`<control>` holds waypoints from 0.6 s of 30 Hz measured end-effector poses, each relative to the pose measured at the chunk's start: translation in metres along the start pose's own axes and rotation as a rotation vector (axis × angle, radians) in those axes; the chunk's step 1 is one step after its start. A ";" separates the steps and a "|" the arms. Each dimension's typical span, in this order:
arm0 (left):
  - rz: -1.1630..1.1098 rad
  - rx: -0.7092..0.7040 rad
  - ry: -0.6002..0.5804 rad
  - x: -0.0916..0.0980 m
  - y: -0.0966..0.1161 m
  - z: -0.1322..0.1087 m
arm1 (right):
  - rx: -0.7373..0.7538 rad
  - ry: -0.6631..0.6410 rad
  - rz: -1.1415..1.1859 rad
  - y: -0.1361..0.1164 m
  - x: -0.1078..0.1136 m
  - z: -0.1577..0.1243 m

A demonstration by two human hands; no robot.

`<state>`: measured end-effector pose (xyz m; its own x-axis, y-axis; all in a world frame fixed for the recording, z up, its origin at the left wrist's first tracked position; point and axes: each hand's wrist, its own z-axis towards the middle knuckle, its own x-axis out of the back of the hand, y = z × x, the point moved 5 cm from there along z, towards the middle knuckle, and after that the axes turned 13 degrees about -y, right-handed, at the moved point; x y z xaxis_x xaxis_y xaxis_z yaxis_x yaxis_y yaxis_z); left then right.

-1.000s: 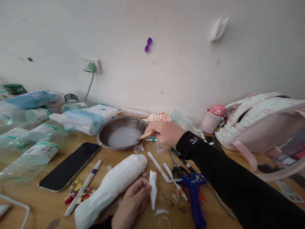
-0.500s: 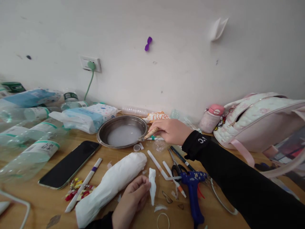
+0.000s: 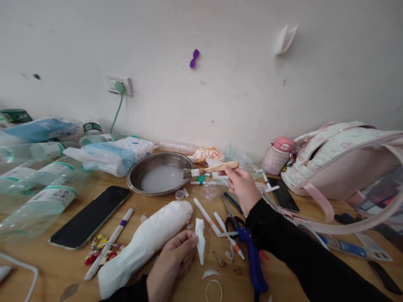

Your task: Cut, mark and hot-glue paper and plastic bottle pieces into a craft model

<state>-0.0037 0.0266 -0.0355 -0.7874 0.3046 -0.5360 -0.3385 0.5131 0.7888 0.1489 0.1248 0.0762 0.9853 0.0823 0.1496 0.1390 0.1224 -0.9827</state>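
My right hand (image 3: 241,184) is closed round the wooden handle of a paintbrush (image 3: 208,170), held level above the table with its bristles over the rim of a metal pan (image 3: 135,172) of cloudy white liquid. My left hand (image 3: 173,262) pinches a small twisted piece of white tissue (image 3: 199,239) near the front edge. Beside it lies a long shape wrapped in white paper (image 3: 147,243).
On the wooden table lie a black phone (image 3: 90,216), white markers (image 3: 110,243), scissors and a blue glue gun (image 3: 250,256). Plastic bottles (image 3: 37,205) and tissue packs fill the left side. A pink bag (image 3: 343,159), a pink cup and a second phone (image 3: 283,195) sit at the right.
My right hand has lifted the brush out of the pan and drawn back to the right, so the whole brush now shows. My left hand has stayed on the tissue piece.
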 end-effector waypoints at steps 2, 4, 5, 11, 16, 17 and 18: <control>0.001 0.002 -0.010 -0.001 0.001 0.000 | -0.128 0.041 0.161 0.017 0.001 -0.009; 0.001 0.005 -0.024 -0.002 0.002 0.000 | -0.228 0.062 0.298 0.026 0.003 -0.019; 0.002 0.004 -0.029 -0.002 0.003 0.000 | -0.258 0.073 0.356 0.029 0.007 -0.025; 0.027 0.012 -0.022 -0.002 0.004 -0.001 | -0.259 0.149 0.541 0.032 0.042 -0.061; 0.078 0.050 0.023 -0.002 0.003 -0.002 | -0.293 0.138 0.497 0.044 0.056 -0.084; 0.087 0.056 0.032 -0.003 0.003 -0.003 | -0.305 0.122 0.475 0.046 0.055 -0.085; 0.097 0.061 0.038 -0.004 0.004 -0.003 | -0.318 0.106 0.451 0.048 0.054 -0.086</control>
<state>-0.0034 0.0248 -0.0289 -0.8344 0.3245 -0.4455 -0.2288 0.5313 0.8157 0.2174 0.0503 0.0276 0.9564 -0.0443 -0.2886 -0.2913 -0.2078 -0.9338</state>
